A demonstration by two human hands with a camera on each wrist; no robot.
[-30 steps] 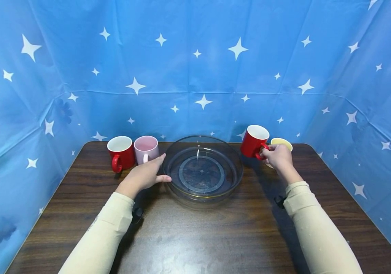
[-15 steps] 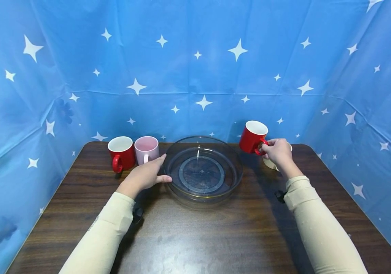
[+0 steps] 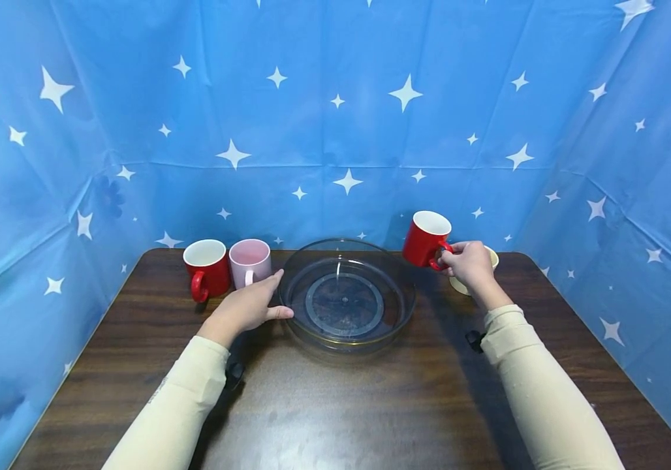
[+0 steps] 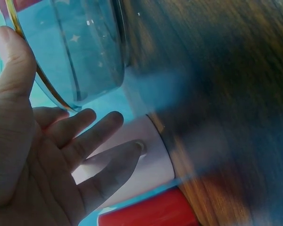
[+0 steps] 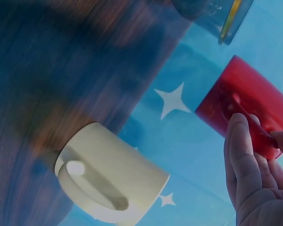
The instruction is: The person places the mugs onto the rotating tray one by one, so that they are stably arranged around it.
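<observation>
My right hand (image 3: 469,266) pinches the handle of a red mug (image 3: 420,245) with a white inside, held tilted to the right of the glass bowl. In the right wrist view the mug (image 5: 254,96) is off the table, thumb and fingers on its handle. My left hand (image 3: 246,305) lies at the left side of the clear glass bowl (image 3: 344,343); its thumb is at the rim and its fingers are spread. In the left wrist view the thumb sits by the bowl's gold-tinted rim (image 4: 52,90), while the other fingers extend in front of the pink mug (image 4: 148,167).
Left of the bowl stand a second red mug (image 3: 209,275) and the pink mug (image 3: 250,261). A cream-yellow mug (image 5: 113,165) stands beyond my right hand, partly hidden in the head view. A blue star-patterned cloth (image 3: 324,98) rises behind the brown table (image 3: 335,411).
The right hand has raised the red mug slightly and carried it left, toward the bowl and away from the yellow mug. The left hand stays at the bowl's side.
</observation>
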